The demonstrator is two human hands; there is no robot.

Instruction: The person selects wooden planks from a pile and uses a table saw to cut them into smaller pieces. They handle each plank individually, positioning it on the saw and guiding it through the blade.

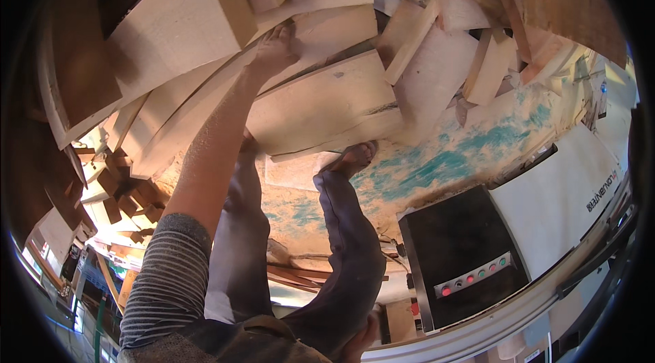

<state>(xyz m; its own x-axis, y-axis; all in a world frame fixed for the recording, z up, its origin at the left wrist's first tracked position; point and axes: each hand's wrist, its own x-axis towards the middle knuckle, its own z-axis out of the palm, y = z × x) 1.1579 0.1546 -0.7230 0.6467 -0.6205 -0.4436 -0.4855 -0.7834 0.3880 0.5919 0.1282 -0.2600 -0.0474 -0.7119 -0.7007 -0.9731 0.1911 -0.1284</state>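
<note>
My left arm stretches forward over a pile of wooden boards. At its end my left hand (275,50) rests on a pale wooden board (331,30), with its fingers bent around the board's upper edge. Just nearer to me lies another wide board (324,100), its near edge close to my foot. A thick block-like board (184,11) stands to the left of the hand. Of my right hand (361,341) only a bit of skin shows low beside my hip, and its fingers are hidden.
Loose offcuts (491,66) lie heaped at the far right. A black and white machine cabinet (464,240) with a row of coloured buttons stands at the right. Small wood blocks (123,196) are stacked at the left. My foot (358,157) is on the dusty, green-marked floor (443,165).
</note>
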